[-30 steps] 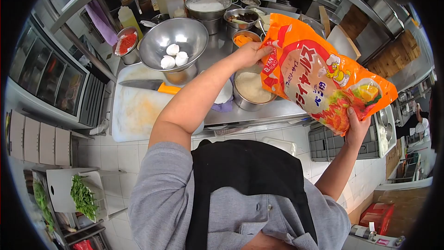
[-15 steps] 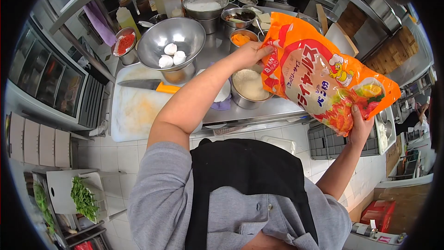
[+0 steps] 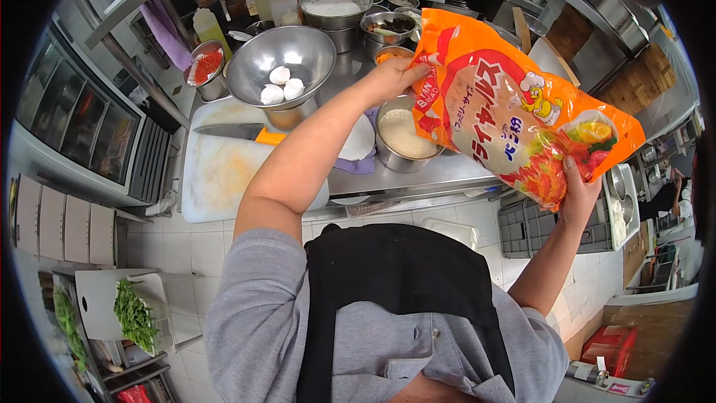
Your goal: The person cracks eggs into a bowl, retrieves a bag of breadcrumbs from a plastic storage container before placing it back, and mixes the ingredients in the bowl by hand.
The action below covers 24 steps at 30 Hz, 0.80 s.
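Note:
A large orange printed bag [image 3: 514, 112] is held up at a slant between my two hands. My left hand [image 3: 399, 78] pinches its upper left end, above a steel bowl of pale crumbs [image 3: 406, 134]. Lower down on the right, my right hand [image 3: 578, 194] grips the bag's bottom corner, thumb on the printed front. The bag's left end overlaps the rim of the crumb bowl. To the left, a wide steel bowl [image 3: 280, 52] holds several white eggs. A knife with an orange handle [image 3: 268, 136] lies on the white cutting board [image 3: 224, 179].
Behind stand squeeze bottles [image 3: 209, 27], a bowl of white powder [image 3: 335, 6] and a bowl of orange pieces [image 3: 393, 53]. A bowl of red food [image 3: 206, 67] is at the left. A grey crate [image 3: 522, 224] sits at the right. Part of another person [image 3: 664, 200] shows far right.
The bag's left end and my left hand have shifted slightly left and up, covering more of the orange pieces and uncovering more of the crumb bowl.

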### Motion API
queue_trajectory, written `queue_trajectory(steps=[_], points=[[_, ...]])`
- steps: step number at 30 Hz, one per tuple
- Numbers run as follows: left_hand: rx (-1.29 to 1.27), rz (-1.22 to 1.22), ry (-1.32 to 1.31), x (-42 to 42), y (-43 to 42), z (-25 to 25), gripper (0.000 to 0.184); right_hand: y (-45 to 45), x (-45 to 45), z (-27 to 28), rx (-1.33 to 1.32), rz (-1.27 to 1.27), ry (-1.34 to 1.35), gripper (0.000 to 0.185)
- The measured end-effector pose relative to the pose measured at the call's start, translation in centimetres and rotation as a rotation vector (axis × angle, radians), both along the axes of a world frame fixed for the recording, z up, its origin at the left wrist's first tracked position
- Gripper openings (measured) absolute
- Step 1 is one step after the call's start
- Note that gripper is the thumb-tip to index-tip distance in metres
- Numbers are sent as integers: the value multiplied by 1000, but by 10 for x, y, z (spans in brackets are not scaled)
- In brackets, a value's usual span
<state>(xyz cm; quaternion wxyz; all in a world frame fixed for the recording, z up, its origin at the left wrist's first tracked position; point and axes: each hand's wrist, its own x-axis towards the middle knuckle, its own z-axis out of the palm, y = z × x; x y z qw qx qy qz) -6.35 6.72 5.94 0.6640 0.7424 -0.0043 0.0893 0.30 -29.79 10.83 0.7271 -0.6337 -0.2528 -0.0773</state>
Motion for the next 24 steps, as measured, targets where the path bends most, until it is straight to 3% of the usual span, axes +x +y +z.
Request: queue_trajectory(steps=[24], points=[[-127, -51, -42, 16, -7, -9, 39, -5, -5, 9, -44, -71, -47, 49]])
